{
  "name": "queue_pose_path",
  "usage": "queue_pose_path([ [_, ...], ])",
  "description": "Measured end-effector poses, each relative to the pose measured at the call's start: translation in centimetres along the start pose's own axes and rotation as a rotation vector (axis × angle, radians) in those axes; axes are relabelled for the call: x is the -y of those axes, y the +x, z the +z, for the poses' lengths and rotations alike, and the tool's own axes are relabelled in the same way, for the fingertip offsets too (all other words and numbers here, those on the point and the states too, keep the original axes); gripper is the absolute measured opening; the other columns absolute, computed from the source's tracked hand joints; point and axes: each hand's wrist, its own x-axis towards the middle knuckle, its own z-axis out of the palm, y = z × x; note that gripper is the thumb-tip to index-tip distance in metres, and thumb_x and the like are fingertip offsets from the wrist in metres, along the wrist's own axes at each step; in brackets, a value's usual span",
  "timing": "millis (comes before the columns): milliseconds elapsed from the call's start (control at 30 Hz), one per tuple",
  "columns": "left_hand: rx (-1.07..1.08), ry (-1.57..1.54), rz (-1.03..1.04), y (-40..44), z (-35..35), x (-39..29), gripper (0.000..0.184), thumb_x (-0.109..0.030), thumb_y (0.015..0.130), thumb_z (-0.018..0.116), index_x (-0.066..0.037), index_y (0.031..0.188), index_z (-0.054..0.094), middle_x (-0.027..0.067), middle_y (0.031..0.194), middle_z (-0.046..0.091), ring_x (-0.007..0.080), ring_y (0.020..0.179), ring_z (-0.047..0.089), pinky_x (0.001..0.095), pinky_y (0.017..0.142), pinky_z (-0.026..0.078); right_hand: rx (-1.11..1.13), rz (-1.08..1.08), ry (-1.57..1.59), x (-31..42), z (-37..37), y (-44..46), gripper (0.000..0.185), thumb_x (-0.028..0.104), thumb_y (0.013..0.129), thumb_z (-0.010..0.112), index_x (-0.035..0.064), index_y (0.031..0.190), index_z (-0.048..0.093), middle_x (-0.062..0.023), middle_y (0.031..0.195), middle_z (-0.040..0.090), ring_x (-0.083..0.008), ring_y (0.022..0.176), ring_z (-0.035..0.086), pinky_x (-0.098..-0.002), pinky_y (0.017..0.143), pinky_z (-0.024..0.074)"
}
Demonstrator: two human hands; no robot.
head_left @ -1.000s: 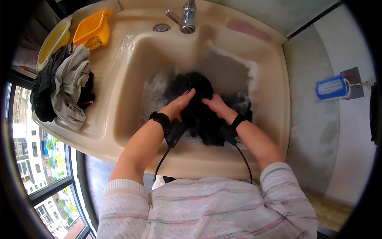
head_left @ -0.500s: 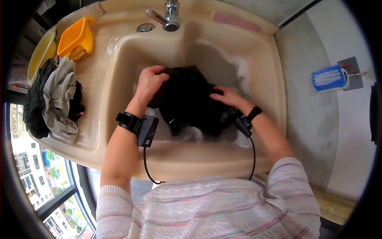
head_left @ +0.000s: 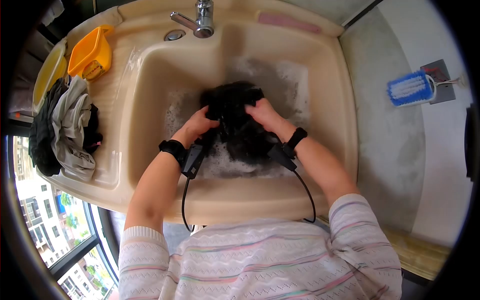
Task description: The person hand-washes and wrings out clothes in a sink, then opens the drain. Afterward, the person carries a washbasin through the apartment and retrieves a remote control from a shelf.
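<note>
Left hand (head_left: 199, 123) and right hand (head_left: 264, 114) grip crumpled black fabric (head_left: 241, 136) behind beige moulded sink (head_left: 240, 197)'s front edge: apparently kneading; next move needs steady hold.

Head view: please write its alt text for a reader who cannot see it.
A person's left hand and right hand hold black cloth in the soapy water of a beige sink. Crumpled dark and grey clothes and an orange container rest on the ledge at left; a blue-and-white brush hangs on the wall at right.
</note>
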Motion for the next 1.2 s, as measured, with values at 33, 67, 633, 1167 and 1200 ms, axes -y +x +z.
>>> queue_pose_path([
  [33,0.115,0.038,0.009,0.8,-0.1,0.5,0.056,-0.011,0.073,0.063,0.001,0.124,0.045,0.012,0.102,0.06,0.0199,0.087,0.058,0.0287,0.069,0.048,-0.077,0.141,0.239,7.1,0.0,-1.0,0.026,0.022,0.072,0.066,-0.0016,0.082,0.062,-0.0076,0.067,0.061,-0.0183,0.064,0.057,-0.0342,0.059,0.0451],
  [67,0.037,-0.01,0.18,1.7,-0.1,1.1,0.049,-0.008,0.071,0.064,0.007,0.115,0.049,0.0131,0.095,0.061,0.0208,0.083,0.059,0.0291,0.069,0.048,-0.027,0.115,0.146,8.2,-1.0,-1.1,0.027,0.02,0.075,0.066,-0.0017,0.091,0.061,-0.0072,0.074,0.062,-0.015,0.067,0.056,-0.0306,0.063,0.0454],
  [633,0.435,-0.886,0.348,-4.9,-1.6,-8.1,0.047,-0.001,0.078,0.055,0.0,0.124,0.044,0.0127,0.109,0.056,0.0244,0.094,0.057,0.0318,0.086,0.045,-0.009,0.07,0.397,12.7,-1.2,-4.7,0.036,0.005,0.072,0.059,-0.0019,0.106,0.054,-0.0021,0.089,0.06,-0.0099,0.08,0.054,-0.0245,0.07,0.044],
  [1167,0.365,-0.461,0.245,-2.7,-2.8,-6.9,0.062,-0.027,0.075,0.07,0.009,0.119,0.046,0.0134,0.11,0.056,0.0208,0.102,0.051,0.0285,0.085,0.041,-0.335,0.21,0.386,10.9,-16.6,-6.2,0.027,0.016,0.079,0.058,0.0011,0.102,0.055,-0.0027,0.078,0.058,-0.0103,0.064,0.056,-0.0237,0.047,0.0447],
  [1200,0.402,-0.521,0.22,-3.0,-3.0,-7.2,0.058,-0.028,0.078,0.066,0.007,0.119,0.047,0.0113,0.109,0.057,0.0197,0.102,0.051,0.027,0.081,0.041,-0.433,0.229,0.347,9.2,-16.9,-5.8,0.031,0.017,0.08,0.058,0.0019,0.106,0.053,-0.0028,0.079,0.057,-0.0105,0.065,0.055,-0.024,0.048,0.0447],
])
